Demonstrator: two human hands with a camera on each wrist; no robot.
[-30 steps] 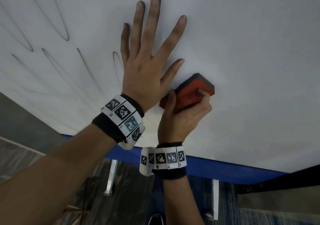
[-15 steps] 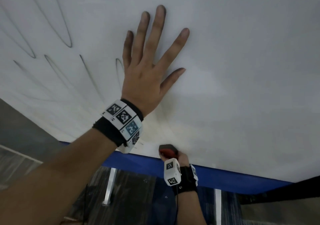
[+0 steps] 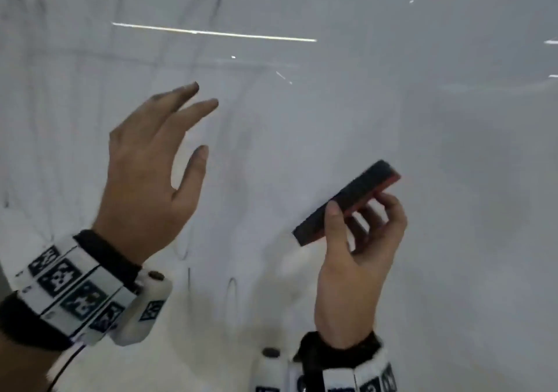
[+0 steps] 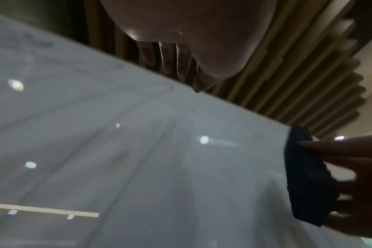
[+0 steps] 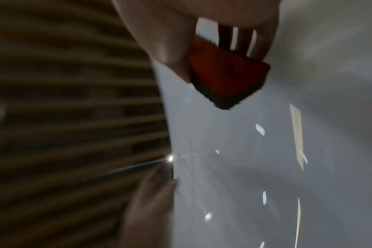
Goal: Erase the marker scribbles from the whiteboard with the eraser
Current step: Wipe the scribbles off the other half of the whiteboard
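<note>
While the right hand [image 3: 359, 249] is pinching the eraser [image 3: 347, 201] between thumb and curled fingertips, the felt side is facing the whiteboard [image 3: 422, 120] and the block is tilting, its lower end nearest the board; whether that end is touching the surface cannot be told. No brand, label or legible writing is showing on the eraser or the board. Only black-and-white square code markers are showing on the wristbands [image 3: 78, 292], and they carry no readable text. From the right wrist camera the eraser [image 5: 225, 73] is looking like a red-orange block with a dark, worn felt layer along its far edge, sitting just beyond the thumb with the fingertips gripping its opposite long side. From the left wrist camera its felt face [image 4: 306, 177] is appearing dark blue-black and frayed at the edges.

Off to the left of the eraser, the left hand [image 3: 148, 162] is hovering with its fingers straight and slightly spread, holding nothing; dark smudges are showing on the fingertips [image 3: 193, 88]. Whether they are touching the board cannot be told.

Faint grey marker scribbles [image 3: 208, 2], long loops and strokes, are lying above and to the left of the left fingers, with more pale loops [image 3: 231, 292] below, between the two wrists. Right of the eraser the board is looking plain white, with ceiling lights reflecting in it.
</note>
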